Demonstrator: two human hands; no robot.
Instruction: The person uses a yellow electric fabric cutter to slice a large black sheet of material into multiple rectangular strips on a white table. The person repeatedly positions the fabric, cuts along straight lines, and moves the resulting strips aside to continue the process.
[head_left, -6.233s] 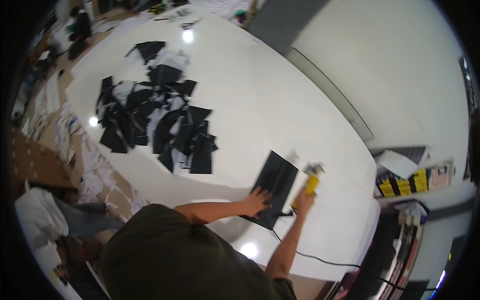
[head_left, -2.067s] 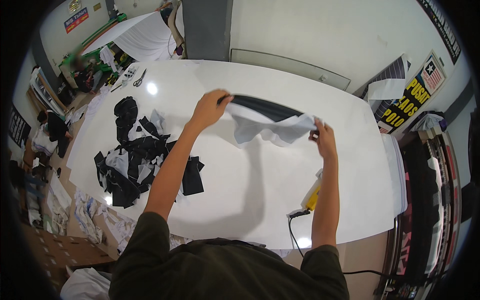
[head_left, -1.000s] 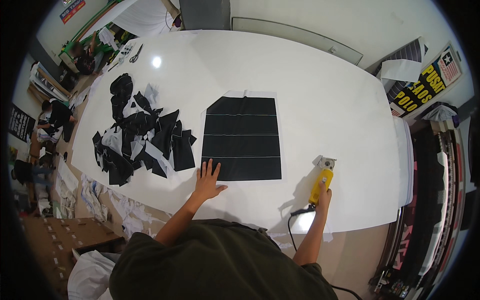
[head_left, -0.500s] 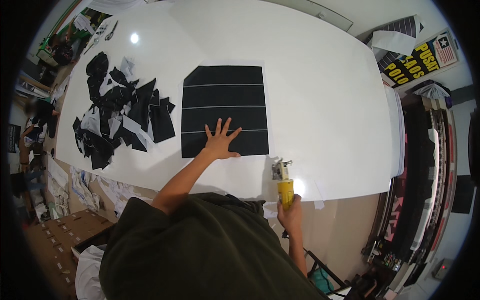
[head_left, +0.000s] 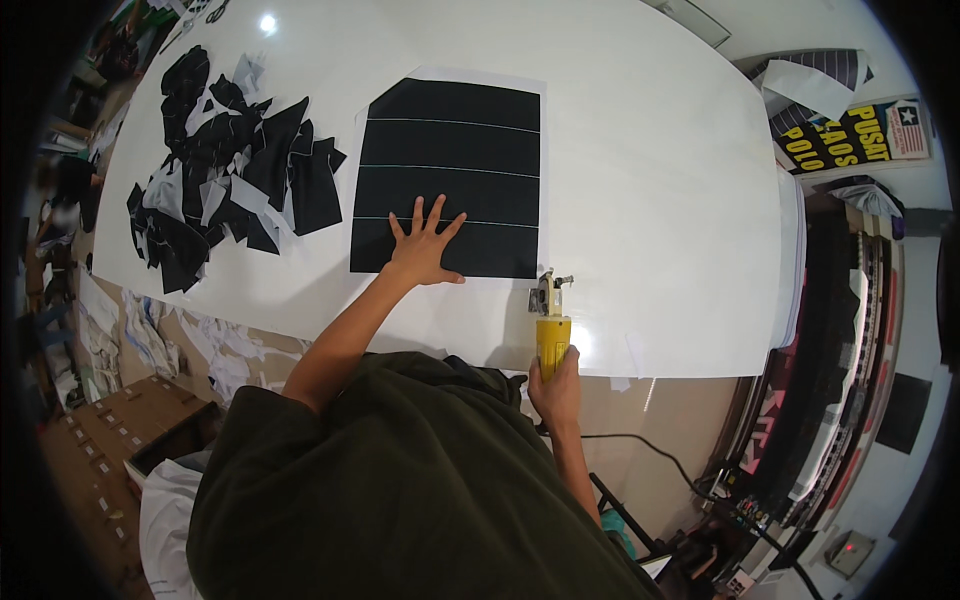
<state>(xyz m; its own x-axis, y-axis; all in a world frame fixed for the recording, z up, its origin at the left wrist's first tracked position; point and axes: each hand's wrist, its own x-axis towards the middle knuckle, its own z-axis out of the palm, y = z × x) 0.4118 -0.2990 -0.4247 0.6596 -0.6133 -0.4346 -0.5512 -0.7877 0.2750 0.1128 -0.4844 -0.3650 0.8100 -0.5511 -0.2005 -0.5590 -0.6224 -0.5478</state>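
My left hand lies flat with fingers spread on the near part of a black fabric panel crossed by thin pale lines. White paper shows from under the panel's edges. Its far left corner is cut at a slant. In my right hand is a yellow hand-held electric fabric cutter, gripped round its body. The cutter's metal head points away from me, close to the panel's near right corner. Whether the blade touches the paper I cannot tell.
Black and white fabric scraps are heaped at the left of the white table. Scissors lie at the far left. A black cable runs off to the right. Cardboard boxes stand on the floor at the lower left.
The cutter has come forward and left, nearer the panel's near right corner. My left hand keeps its place on the fabric. The whole view has shifted, and the cable now shows.
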